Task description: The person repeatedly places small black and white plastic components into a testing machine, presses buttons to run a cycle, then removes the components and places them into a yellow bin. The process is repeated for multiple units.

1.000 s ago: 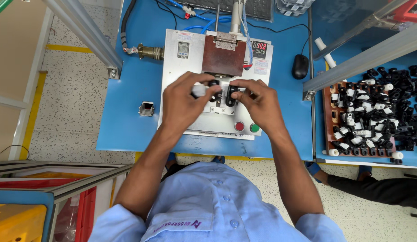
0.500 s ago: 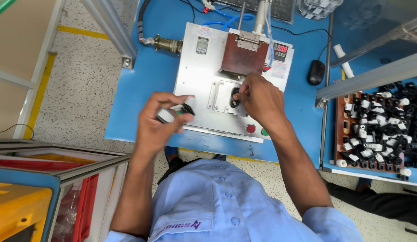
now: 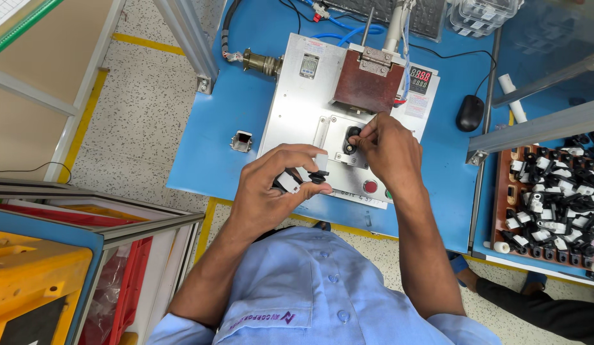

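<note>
Now left hand (image 3: 271, 191) grips white-and-black part (image 3: 303, 176) clear of fixture (image 3: 335, 137); right hand (image 3: 386, 150) pinches black part (image 3: 352, 139) into nest; seating needs care.

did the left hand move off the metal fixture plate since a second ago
Yes. The left hand, holding a small black and white part, has pulled back from the middle of the metal fixture plate toward the person, now at its near left edge.
</note>
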